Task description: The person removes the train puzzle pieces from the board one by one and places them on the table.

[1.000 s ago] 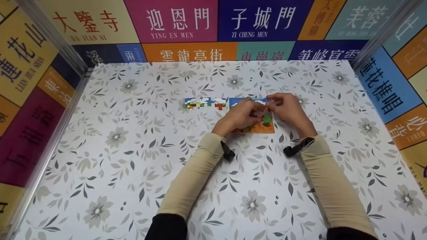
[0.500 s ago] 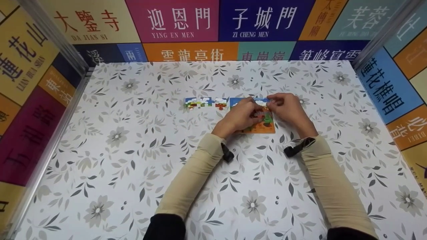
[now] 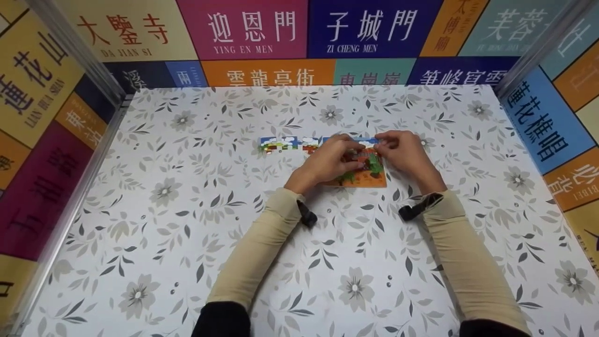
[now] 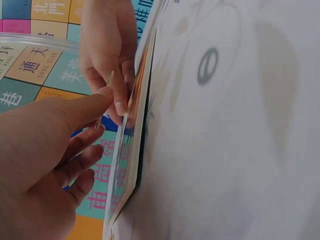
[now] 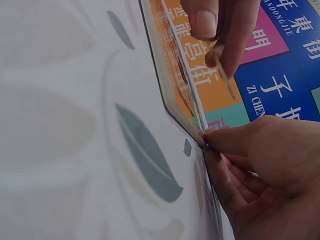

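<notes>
A jigsaw puzzle (image 3: pixel 369 179) lies flat on the table, with a blue sky and orange ground printed on it. My left hand (image 3: pixel 327 161) is over its left part, hiding some of the picture. Between that thumb and fingers I pinch a thin puzzle piece (image 4: pixel 108 82), held edge-on just above the puzzle in the left wrist view; its printed face cannot be made out. My right hand (image 3: pixel 402 149) is at the upper right corner of the puzzle. In the right wrist view, thumb and index finger (image 5: pixel 232 140) pinch that corner.
Left of the puzzle lie joined puzzle pieces (image 3: pixel 279 142) with sky and clouds, and another piece (image 3: pixel 306 141) partly behind my left hand. A floral-patterned cover (image 3: pixel 187 262) spans the table. Upright panels with large characters (image 3: pixel 252 28) border the back and sides.
My left hand and forearm have shifted slightly left, uncovering more of the puzzle's orange lower part and covering part of the loose piece beside it. The right hand stays at the corner.
</notes>
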Demonstrator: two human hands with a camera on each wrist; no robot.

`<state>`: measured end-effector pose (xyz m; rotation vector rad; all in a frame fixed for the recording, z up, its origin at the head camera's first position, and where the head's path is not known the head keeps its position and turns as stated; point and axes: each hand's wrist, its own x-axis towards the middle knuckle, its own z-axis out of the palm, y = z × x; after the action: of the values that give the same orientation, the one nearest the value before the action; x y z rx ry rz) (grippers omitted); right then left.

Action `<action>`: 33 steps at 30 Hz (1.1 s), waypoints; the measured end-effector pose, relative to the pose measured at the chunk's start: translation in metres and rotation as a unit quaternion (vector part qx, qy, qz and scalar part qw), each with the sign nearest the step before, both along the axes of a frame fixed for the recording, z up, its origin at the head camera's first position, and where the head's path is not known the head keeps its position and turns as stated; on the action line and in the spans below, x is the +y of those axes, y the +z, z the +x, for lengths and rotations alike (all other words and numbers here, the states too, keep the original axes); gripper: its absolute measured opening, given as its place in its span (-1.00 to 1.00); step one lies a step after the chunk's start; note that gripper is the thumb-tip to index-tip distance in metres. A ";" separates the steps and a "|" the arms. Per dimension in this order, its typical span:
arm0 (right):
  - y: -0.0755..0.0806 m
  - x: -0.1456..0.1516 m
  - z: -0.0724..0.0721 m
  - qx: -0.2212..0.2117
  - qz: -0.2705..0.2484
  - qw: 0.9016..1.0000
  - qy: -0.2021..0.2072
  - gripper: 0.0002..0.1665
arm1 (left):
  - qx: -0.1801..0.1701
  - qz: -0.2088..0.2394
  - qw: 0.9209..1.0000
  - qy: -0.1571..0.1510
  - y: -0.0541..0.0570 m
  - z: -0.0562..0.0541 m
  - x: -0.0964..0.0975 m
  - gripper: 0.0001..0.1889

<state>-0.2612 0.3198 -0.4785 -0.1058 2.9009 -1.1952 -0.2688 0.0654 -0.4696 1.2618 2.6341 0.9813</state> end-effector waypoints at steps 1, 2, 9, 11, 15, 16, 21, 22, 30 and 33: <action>0.000 0.000 0.000 0.000 0.001 1.000 0.000 -0.61 | 0.000 0.004 1.000 0.002 0.001 0.000 -0.003 -0.54; 0.001 0.000 0.001 0.000 0.000 1.000 0.000 -0.60 | -0.001 0.005 1.000 0.005 0.002 0.000 -0.006 -0.54; 0.002 -0.001 0.002 -0.014 0.003 1.000 -0.003 -0.58 | -0.018 -0.001 0.999 0.028 0.005 0.002 -0.030 -0.49; 0.002 -0.001 0.002 -0.020 0.004 1.000 -0.003 -0.58 | -0.020 -0.005 0.999 0.037 0.005 0.002 -0.038 -0.48; 0.002 -0.001 0.002 -0.022 0.004 1.000 -0.004 -0.58 | -0.010 -0.005 0.999 0.048 0.005 0.004 -0.055 -0.49; 0.002 -0.001 0.002 -0.022 0.002 1.000 -0.004 -0.58 | -0.006 -0.003 0.999 0.049 0.004 0.005 -0.060 -0.50; 0.002 0.000 0.001 -0.023 -0.001 1.000 -0.003 -0.57 | 0.011 0.013 0.998 0.059 0.002 0.005 -0.081 -0.52; 0.002 0.001 0.001 -0.024 -0.001 1.000 -0.002 -0.57 | 0.010 0.014 0.998 0.063 0.002 0.005 -0.085 -0.52; 0.001 0.000 0.001 -0.019 0.006 1.000 -0.008 -0.56 | 0.002 0.007 0.997 0.078 -0.002 0.004 -0.107 -0.57; 0.000 -0.001 0.000 -0.014 0.010 1.000 -0.008 -0.57 | -0.008 0.010 0.997 0.078 -0.003 0.003 -0.111 -0.55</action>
<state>-0.2610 0.3187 -0.4781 -0.0668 2.8940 -1.1605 -0.2658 -0.0456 -0.4725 1.0595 2.7523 1.0359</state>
